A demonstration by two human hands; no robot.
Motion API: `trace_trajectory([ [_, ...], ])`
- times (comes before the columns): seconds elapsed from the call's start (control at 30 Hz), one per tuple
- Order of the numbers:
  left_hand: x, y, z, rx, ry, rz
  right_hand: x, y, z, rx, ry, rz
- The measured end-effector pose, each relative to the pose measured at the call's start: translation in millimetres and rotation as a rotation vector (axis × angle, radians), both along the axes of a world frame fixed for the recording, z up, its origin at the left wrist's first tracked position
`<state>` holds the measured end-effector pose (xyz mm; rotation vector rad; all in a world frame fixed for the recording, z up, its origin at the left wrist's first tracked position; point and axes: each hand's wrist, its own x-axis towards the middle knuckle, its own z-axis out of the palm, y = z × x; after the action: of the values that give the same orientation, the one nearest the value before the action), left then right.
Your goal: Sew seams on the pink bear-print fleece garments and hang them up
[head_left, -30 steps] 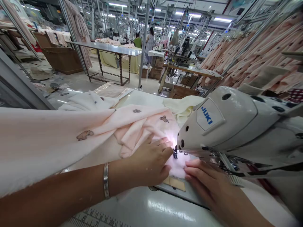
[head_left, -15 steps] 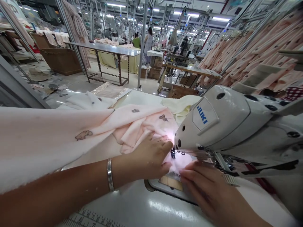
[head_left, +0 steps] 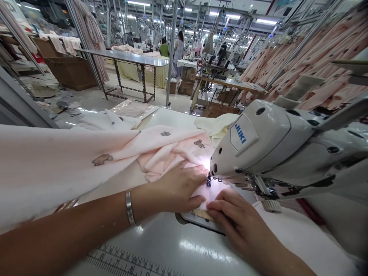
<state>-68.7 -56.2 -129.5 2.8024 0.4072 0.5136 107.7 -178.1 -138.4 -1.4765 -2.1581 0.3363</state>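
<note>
A pale pink fleece fabric (head_left: 86, 161) with small brown animal prints lies over my left arm and bunches up at the needle of a white JUKI sewing machine (head_left: 276, 142). My left hand (head_left: 178, 188), a silver bangle on its wrist, lies flat on the fabric just left of the presser foot (head_left: 209, 180), fingers stretched out. My right hand (head_left: 232, 218) presses the fabric's near edge flat on the machine bed in front of the needle, fingers together and extended. The machine's lamp lights the spot between my hands.
A ruler strip (head_left: 123, 260) runs along the white table's near edge. White and cream cloth pieces (head_left: 106, 120) lie at the table's far side. Racks of pink garments (head_left: 310, 50) hang at right. A long metal table (head_left: 129, 59), cardboard boxes and two standing people are beyond.
My right hand has slid left and closer to the needle, over the fabric's near edge. The left hand stays pressed beside the presser foot. The view has shifted slightly.
</note>
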Motion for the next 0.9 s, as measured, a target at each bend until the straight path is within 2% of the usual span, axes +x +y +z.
trace_trajectory([
  [0.2, 2.0, -1.0, -0.1, 0.077, -0.019, 0.005, 0.8, 0.4, -2.6, 0.013, 0.022, 0.016],
  [0.3, 1.9, -2.5, -3.2, 0.201, -0.02, -0.087, 1.8, -1.0, -4.5, -0.021, 0.035, -0.001],
  [0.37, 2.2, -2.2, -6.8, 0.224, 0.001, -0.164, 5.0, -0.3, -7.5, -0.055, 0.068, -0.021],
  [0.53, 4.3, 1.7, -12.3, 0.23, -0.001, -0.179, 22.4, 7.7, -18.6, 0.059, 0.363, -0.393],
  [0.6, 4.4, 2.1, -11.8, 0.24, 0.001, -0.192, 27.6, 9.0, -19.9, 0.089, 0.39, -0.46],
  [0.73, 3.5, 1.2, -8.6, 0.225, -0.012, -0.198, 29.0, 4.8, -15.6, 0.118, 0.291, -0.436],
  [0.9, 4.3, 2.8, -4.9, 0.228, -0.019, -0.214, 30.5, 0.8, -16.9, 0.28, -0.142, -0.295],
])
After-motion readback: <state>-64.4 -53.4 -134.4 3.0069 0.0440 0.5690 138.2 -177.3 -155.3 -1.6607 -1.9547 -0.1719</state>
